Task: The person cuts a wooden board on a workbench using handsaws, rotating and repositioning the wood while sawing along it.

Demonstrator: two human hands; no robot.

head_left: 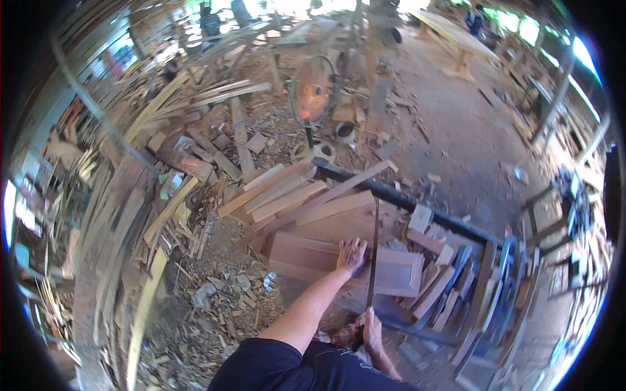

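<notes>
Around the worktable, wood scraps (242, 296) lie over much of the workshop floor (450, 146), with long planks (124, 234) heaped on the left side and a fan (313, 92) standing behind. Dark framing marks the far edge of the worktable (456, 227); loose boards (293, 199) lie toward its far left corner, and many offcuts (435, 293) crowd its right end.

Nearer to the near edge lies the brown wooden panel (310, 256). Its long axis runs roughly along the table's long edges, from left to right. Across it, almost at a right angle, passes a long, narrow, dark tool (374, 260), possibly a saw, pointing away from the person toward the far edge. Whether it touches the panel, I cannot tell.

From the right hand (373, 333), the panel lies forward. This hand is closed around the near end of the tool, by the near edge. The left hand (353, 256) is nearer to the panel: it lies on it, just left of the tool, with fingers spread and gripping nothing that I can see.

The panel looks reddish brown and smooth, with framed rectangular fields at the left and right parts; hand and arm hide some of its middle.
</notes>
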